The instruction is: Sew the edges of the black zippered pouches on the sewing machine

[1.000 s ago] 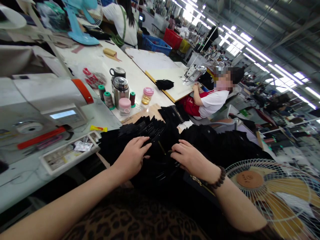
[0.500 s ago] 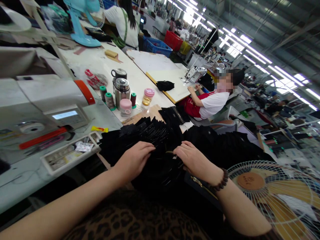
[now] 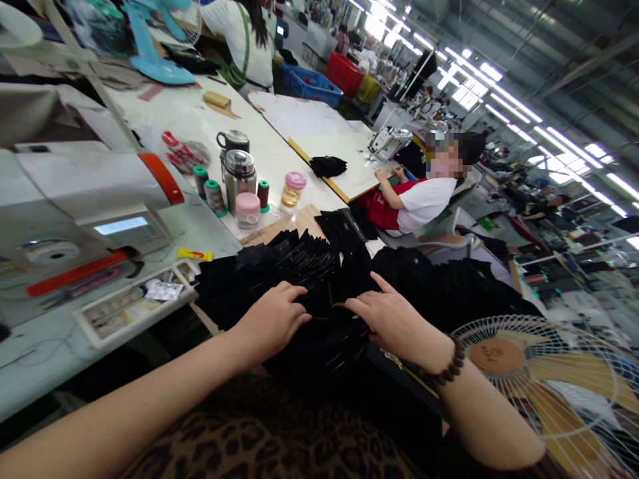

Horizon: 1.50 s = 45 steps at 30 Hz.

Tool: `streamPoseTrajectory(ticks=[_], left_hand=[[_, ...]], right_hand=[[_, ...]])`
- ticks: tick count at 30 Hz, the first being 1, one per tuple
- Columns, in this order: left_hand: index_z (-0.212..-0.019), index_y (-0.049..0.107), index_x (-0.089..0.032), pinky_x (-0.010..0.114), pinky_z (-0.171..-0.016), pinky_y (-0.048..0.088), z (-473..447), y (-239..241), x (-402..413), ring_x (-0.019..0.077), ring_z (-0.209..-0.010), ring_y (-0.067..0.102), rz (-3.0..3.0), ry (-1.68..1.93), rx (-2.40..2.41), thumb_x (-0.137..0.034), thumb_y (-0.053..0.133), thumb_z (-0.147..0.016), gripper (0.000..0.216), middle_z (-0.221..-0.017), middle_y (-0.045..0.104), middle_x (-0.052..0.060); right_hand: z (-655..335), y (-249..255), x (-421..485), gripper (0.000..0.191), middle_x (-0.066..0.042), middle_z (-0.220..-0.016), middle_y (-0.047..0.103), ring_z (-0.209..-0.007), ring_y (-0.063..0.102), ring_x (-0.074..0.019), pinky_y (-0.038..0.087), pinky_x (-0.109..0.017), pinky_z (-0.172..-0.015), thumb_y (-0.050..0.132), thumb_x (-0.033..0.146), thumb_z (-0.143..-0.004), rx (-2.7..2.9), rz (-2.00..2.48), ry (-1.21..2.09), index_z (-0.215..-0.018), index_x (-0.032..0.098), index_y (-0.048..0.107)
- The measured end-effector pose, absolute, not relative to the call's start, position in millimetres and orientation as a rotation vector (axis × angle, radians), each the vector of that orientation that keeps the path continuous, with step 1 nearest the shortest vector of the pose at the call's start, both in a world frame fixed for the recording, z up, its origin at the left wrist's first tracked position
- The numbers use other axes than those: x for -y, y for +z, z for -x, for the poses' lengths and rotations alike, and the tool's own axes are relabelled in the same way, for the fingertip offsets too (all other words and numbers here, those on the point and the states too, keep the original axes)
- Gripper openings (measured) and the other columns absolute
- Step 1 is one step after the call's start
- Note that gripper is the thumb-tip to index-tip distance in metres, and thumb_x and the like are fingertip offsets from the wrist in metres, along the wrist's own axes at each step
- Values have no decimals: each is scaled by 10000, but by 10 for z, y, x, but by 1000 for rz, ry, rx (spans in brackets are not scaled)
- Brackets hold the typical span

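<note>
In front of my body, a dark heap of black fabric pieces (image 3: pixel 319 359) lies under both hands. My left hand (image 3: pixel 274 316) has its fingertips and thumb closed on the edge of one black piece. On the other side of it, my right hand (image 3: pixel 397 326) pinches the same dark cloth, its index finger lifted. A thin yellowish strip shows beside the right fingertips. Just beyond the hands is a fanned stack of black pieces (image 3: pixel 284 263). Dark on dark hides where one piece ends and another begins.
A sewing machine (image 3: pixel 90 193) and a parts tray (image 3: pixel 137 303) stand at left. Thread spools (image 3: pixel 214 197), a steel flask (image 3: pixel 238 176) and cups are on the table beyond. At lower right is a wire-caged fan (image 3: pixel 499 356). A co-worker (image 3: pixel 424 199) sits at another machine.
My right index finger has lifted away from the other fingers. The left fingertips and thumb have spread slightly. The whole view has shifted a little.
</note>
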<state>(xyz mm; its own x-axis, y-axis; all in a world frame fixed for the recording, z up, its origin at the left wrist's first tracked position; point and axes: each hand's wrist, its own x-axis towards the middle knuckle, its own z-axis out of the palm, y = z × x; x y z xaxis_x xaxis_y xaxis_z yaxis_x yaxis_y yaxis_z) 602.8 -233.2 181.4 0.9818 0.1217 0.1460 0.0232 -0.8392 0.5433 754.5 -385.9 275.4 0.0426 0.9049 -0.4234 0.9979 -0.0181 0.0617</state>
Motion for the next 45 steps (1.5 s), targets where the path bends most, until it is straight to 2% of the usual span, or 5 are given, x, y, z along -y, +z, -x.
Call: streamPoseTrajectory(ticks=[3, 8, 23, 31, 45], left_hand=[[-893, 696, -170, 383, -909, 437, -6097, 1842, 2346, 248, -1039, 530, -2522, 95, -87, -279, 456, -869, 264, -1227, 532, 117], [-1085, 621, -133, 361, -992, 364, -6263, 1874, 2319, 278, -1188, 450, -2363, -105, -76, -395, 458, -856, 384, -1372, 367, 165], [-1040, 649, -149, 372, -976, 373, -6499, 1876, 2212, 248, -1104, 517, -2286, -21, -104, -280, 548, -808, 285, -1240, 538, 96], [-1033, 634, -171, 385, -985, 371, -6511, 1867, 2346, 238, -1133, 493, -2265, 69, 319, -164, 543, -803, 247, -1149, 606, 70], [-921, 667, -153, 291, -933, 423, -6497, 1807, 2274, 175, -1024, 567, -2018, 89, 31, -148, 437, -834, 246, -1109, 604, 70]], right_hand=[[-7537, 2760, 3784, 629, -65, -927, 637, -894, 580, -199, 283, -419, -995, 651, 117, -643, -1887, -1970, -345, -1232, 151, 430], [-7581, 2802, 3689, 339, -52, -922, 608, -831, 578, -197, 438, -301, -729, 623, 154, -692, -1899, -1898, -405, -1025, 200, 583], [-7661, 2788, 3706, 294, -105, -1338, 410, -977, 557, -236, 444, -357, -786, 641, 210, -690, -1931, -1911, -407, -984, 211, 612], [-7767, 2725, 3613, 494, -98, -1373, 375, -1257, 317, -254, 176, -529, -1022, 687, 257, -650, -2011, -1847, -490, -1117, 210, 533], [-7846, 2671, 3479, 425, -62, -1129, 579, -1050, 490, -218, 373, -359, -841, 637, 208, -658, -2000, -1817, -591, -1072, 170, 545]])
